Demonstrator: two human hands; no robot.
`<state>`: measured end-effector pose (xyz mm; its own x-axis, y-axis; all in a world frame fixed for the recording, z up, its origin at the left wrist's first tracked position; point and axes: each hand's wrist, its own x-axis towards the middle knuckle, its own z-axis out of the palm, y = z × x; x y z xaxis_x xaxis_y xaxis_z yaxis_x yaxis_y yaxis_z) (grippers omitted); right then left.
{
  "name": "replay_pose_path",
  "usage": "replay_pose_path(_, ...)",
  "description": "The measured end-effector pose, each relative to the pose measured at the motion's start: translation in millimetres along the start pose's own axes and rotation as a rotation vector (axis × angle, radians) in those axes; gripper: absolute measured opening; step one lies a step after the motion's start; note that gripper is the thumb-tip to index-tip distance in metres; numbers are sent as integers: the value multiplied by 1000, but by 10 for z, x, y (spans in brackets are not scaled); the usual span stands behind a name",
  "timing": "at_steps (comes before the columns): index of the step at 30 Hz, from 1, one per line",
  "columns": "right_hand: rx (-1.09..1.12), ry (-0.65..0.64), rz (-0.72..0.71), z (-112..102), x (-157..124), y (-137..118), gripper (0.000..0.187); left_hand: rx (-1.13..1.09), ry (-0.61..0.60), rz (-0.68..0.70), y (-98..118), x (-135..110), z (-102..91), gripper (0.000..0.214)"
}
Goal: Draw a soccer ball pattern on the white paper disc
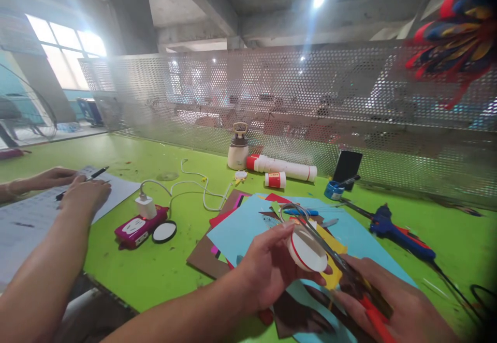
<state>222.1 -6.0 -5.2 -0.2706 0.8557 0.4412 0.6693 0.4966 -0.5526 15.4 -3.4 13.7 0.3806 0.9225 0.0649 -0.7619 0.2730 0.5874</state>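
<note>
My left hand (pixel 267 273) is closed around a white round disc with a red rim (pixel 307 250), held just above the coloured paper. My right hand (pixel 392 309) grips red-handled scissors (pixel 330 252); their metal blades run up and left past the disc's edge. Under both hands lies a light blue paper sheet (pixel 240 226) on top of brown, yellow and red sheets.
A co-worker's arm (pixel 50 260) reaches from the lower left to white papers (pixel 27 219), beside another hand with a pen (pixel 83 176). On the green table (pixel 163 276): pink device with white charger (pixel 140 224), blue glue gun (pixel 392 229), white tube (pixel 285 167), blue cup (pixel 333 190). Perforated metal screen (pixel 310 100) behind.
</note>
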Motion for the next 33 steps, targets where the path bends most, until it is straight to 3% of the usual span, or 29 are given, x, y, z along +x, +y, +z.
replay_pose_path(33, 33, -8, 8, -23, 13, -90, 27, -5, -1, -8, -1, -5, -10, 29)
